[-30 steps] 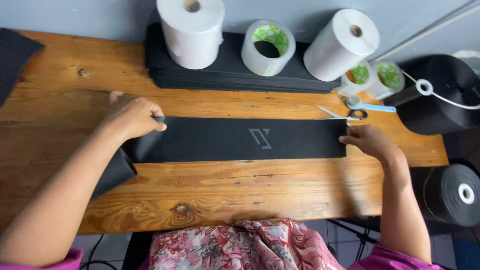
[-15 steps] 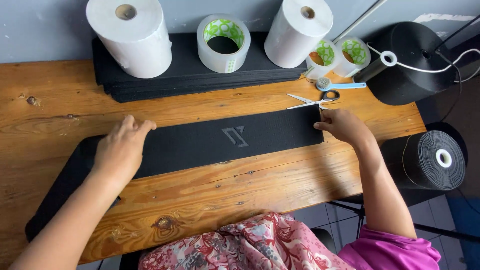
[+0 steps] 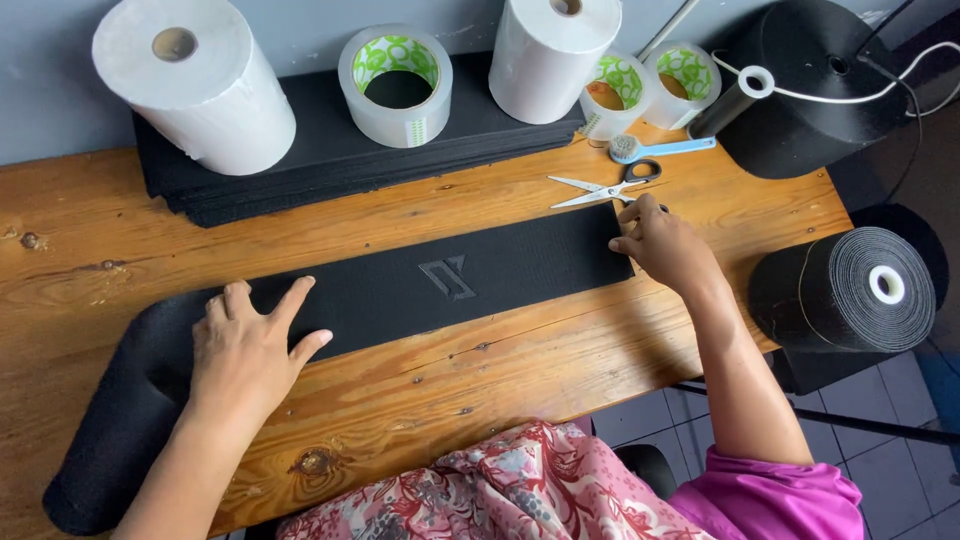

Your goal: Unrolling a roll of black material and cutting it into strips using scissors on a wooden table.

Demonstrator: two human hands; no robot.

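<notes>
Wooden tabletop, long edge toward the viewer. Black strip flat along it, embossed mark mid-length, left end curling off the near-left corner. Stack of black sheets at the back, carrying paper rolls and a tape roll. Black webbing roll off the right edge. Left hand flat on strip, fingers spread, gripping nothing. Right hand at strip's right end, fingers curled onto the corner; pinch or just pressing: cannot tell. Scissors just behind the right hand, blades slightly apart.
</notes>
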